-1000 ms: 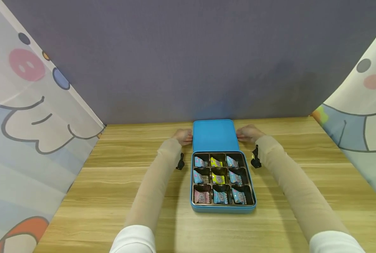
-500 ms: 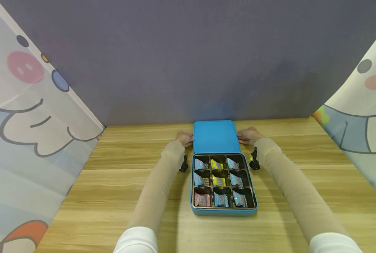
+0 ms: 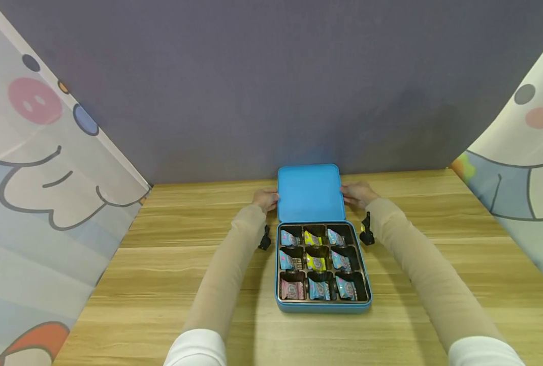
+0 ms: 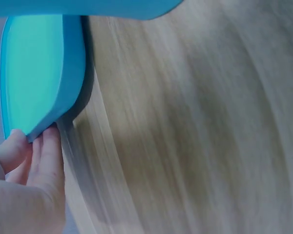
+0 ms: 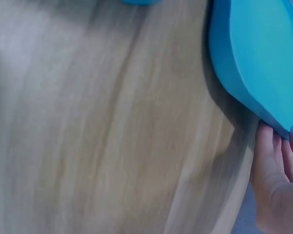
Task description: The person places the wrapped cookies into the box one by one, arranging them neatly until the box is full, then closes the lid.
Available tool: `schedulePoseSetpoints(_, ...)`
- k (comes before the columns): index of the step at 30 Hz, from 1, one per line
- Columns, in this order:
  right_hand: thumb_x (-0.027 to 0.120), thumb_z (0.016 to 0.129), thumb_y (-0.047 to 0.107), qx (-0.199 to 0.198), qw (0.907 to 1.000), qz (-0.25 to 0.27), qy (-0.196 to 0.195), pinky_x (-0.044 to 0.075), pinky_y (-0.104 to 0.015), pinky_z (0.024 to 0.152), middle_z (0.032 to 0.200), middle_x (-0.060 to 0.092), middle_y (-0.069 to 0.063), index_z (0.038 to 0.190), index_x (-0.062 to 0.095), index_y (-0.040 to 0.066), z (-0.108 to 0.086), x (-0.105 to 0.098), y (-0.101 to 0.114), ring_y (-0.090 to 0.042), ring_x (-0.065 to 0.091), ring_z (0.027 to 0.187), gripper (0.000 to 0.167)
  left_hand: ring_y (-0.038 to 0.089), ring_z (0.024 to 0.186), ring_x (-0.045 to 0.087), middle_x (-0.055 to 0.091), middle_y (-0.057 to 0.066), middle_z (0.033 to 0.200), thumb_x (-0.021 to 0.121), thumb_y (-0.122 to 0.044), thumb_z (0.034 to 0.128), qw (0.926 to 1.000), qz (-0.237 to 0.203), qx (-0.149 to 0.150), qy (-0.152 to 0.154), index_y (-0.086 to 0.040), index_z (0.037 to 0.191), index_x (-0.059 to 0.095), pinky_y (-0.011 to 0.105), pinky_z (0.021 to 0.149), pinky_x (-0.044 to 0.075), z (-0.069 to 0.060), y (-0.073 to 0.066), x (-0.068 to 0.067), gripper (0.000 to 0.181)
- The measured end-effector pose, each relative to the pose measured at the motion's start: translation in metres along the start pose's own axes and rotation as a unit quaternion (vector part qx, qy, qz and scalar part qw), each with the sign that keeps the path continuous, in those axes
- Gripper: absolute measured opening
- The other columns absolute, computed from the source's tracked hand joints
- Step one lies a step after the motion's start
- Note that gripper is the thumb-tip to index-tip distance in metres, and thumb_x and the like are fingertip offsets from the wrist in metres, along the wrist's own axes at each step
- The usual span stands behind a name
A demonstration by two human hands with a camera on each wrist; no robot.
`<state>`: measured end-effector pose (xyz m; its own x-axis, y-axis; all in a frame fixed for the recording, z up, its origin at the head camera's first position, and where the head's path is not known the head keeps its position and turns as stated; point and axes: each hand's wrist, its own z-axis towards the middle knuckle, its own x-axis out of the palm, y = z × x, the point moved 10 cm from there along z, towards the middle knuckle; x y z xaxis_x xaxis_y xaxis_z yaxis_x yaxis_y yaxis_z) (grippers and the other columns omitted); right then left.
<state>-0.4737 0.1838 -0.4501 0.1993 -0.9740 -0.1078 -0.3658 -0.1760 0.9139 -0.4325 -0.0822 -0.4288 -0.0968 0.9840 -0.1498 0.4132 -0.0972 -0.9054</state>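
Observation:
A blue hinged tin point(image 3: 323, 308) stands on the table with its lid point(image 3: 310, 194) swung back and tilted up a little from the tabletop. Inside it, a dark divided tray holds wrapped candies: blue ones point(image 3: 319, 288), yellow ones point(image 3: 316, 262) and a pink one point(image 3: 292, 290). My left hand point(image 3: 265, 199) pinches the lid's left edge; in the left wrist view its thumb lies on the rim, fingers beneath. At the opposite edge, my right hand point(image 3: 358, 193) grips the lid, thumb on the rim and fingers underneath, as the right wrist view shows.
The wooden table point(image 3: 184, 254) ends at a grey upright panel point(image 3: 298, 86) just behind the lid. Cartoon-printed curtains point(image 3: 29, 203) hang at both sides. A black wrist mount point(image 3: 366, 230) sits by each wrist, close to the tin.
The lid lay lower before; its far edge has now risen off the table, with both hands gripping its sides. The tin's base and the candies stay in place.

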Motion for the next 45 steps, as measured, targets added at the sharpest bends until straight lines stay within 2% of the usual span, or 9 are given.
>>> schedulePoseSetpoints(3, 0.047, 0.095, 0.009, 0.001, 1.0000, 0.002, -0.004, 0.051, -0.011, 0.069, 0.102, 0.052, -0.002, 0.139, 0.033, -0.005, -0.001, 0.000, 0.003, 0.002, 0.056, 0.067, 0.048, 0.028, 0.119, 0.051, 0.051, 0.017, 0.131, 0.050, 0.001, 0.0917, 0.9999, -0.010, 0.011, -0.005, 0.000, 0.130, 0.050, 0.035, 0.101, 0.044, -0.017, -0.011, -0.001, 0.038)
schedulePoseSetpoints(5, 0.047, 0.096, 0.009, 0.007, 0.9999, 0.006, -0.008, 0.051, -0.011, 0.070, 0.100, 0.051, 0.000, 0.139, 0.033, -0.004, -0.002, 0.000, 0.003, 0.001, 0.055, 0.068, 0.047, 0.026, 0.116, 0.053, 0.053, 0.016, 0.129, 0.053, 0.000, 0.0905, 0.9997, -0.014, 0.017, -0.013, -0.002, 0.128, 0.053, 0.034, 0.098, 0.046, -0.005, -0.007, -0.003, 0.037)
schedulePoseSetpoints(11, 0.045, 0.096, 0.011, -0.007, 1.0000, -0.001, -0.004, 0.050, -0.016, 0.084, 0.113, 0.051, -0.004, 0.141, 0.031, -0.001, -0.005, -0.001, 0.013, 0.000, 0.054, 0.075, 0.049, 0.017, 0.095, 0.064, 0.065, 0.009, 0.110, 0.070, -0.005, 0.0797, 0.9958, -0.051, 0.076, 0.005, -0.008, 0.112, 0.066, 0.031, 0.080, 0.055, 0.096, 0.028, -0.007, 0.033)
schedulePoseSetpoints(13, 0.045, 0.097, 0.011, -0.026, 0.9996, -0.006, -0.004, 0.048, -0.020, 0.090, 0.124, 0.048, -0.010, 0.141, 0.031, -0.001, -0.006, -0.002, 0.019, 0.000, 0.054, 0.078, 0.048, 0.016, 0.094, 0.064, 0.065, 0.008, 0.109, 0.070, -0.006, 0.0793, 0.9950, -0.050, 0.086, 0.009, -0.008, 0.112, 0.066, 0.031, 0.078, 0.056, 0.110, 0.028, -0.007, 0.033)
schedulePoseSetpoints(20, 0.049, 0.095, 0.009, -0.072, 0.9967, 0.035, -0.012, 0.043, -0.034, 0.101, 0.124, 0.046, -0.012, 0.139, 0.035, -0.003, -0.007, -0.009, 0.037, -0.007, 0.055, 0.092, 0.048, 0.027, 0.114, 0.054, 0.054, 0.018, 0.124, 0.052, 0.000, 0.0915, 0.9944, 0.018, 0.102, 0.022, 0.002, 0.130, 0.049, 0.038, 0.098, 0.046, 0.020, -0.028, -0.005, 0.039)
schedulePoseSetpoints(25, 0.051, 0.094, 0.010, -0.114, 0.9921, 0.052, -0.008, 0.044, -0.034, 0.100, 0.115, 0.049, -0.006, 0.138, 0.036, -0.004, -0.012, -0.013, 0.050, -0.005, 0.054, 0.091, 0.049, 0.028, 0.110, 0.056, 0.054, 0.018, 0.118, 0.053, -0.004, 0.0922, 0.9911, 0.007, 0.128, 0.035, 0.001, 0.132, 0.048, 0.041, 0.100, 0.044, -0.012, -0.050, -0.008, 0.040)
schedulePoseSetpoints(34, 0.055, 0.092, 0.010, -0.157, 0.9863, 0.045, -0.021, 0.053, -0.021, 0.082, 0.092, 0.055, 0.004, 0.135, 0.040, -0.006, -0.022, -0.023, 0.065, 0.000, 0.059, 0.081, 0.048, 0.029, 0.106, 0.058, 0.056, 0.019, 0.114, 0.055, -0.004, 0.0905, 0.9845, -0.009, 0.169, 0.045, 0.004, 0.127, 0.051, 0.039, 0.096, 0.048, -0.006, -0.061, -0.010, 0.037)
schedulePoseSetpoints(41, 0.055, 0.091, 0.008, -0.198, 0.9796, 0.024, -0.025, 0.053, -0.023, 0.084, 0.094, 0.054, 0.003, 0.133, 0.042, -0.007, -0.035, -0.024, 0.077, 0.001, 0.061, 0.080, 0.046, 0.027, 0.104, 0.061, 0.058, 0.019, 0.113, 0.059, -0.005, 0.0885, 0.9800, -0.016, 0.193, 0.044, 0.002, 0.125, 0.054, 0.028, 0.088, 0.052, 0.006, -0.060, -0.016, 0.038)
schedulePoseSetpoints(45, 0.059, 0.089, 0.011, -0.235, 0.9710, 0.012, -0.044, 0.053, -0.028, 0.085, 0.090, 0.058, 0.004, 0.129, 0.046, -0.009, -0.044, -0.025, 0.089, 0.001, 0.062, 0.078, 0.046, 0.029, 0.104, 0.060, 0.059, 0.021, 0.114, 0.060, -0.005, 0.0880, 0.9752, -0.019, 0.217, 0.039, 0.002, 0.123, 0.056, 0.026, 0.086, 0.053, -0.001, -0.066, -0.020, 0.036)
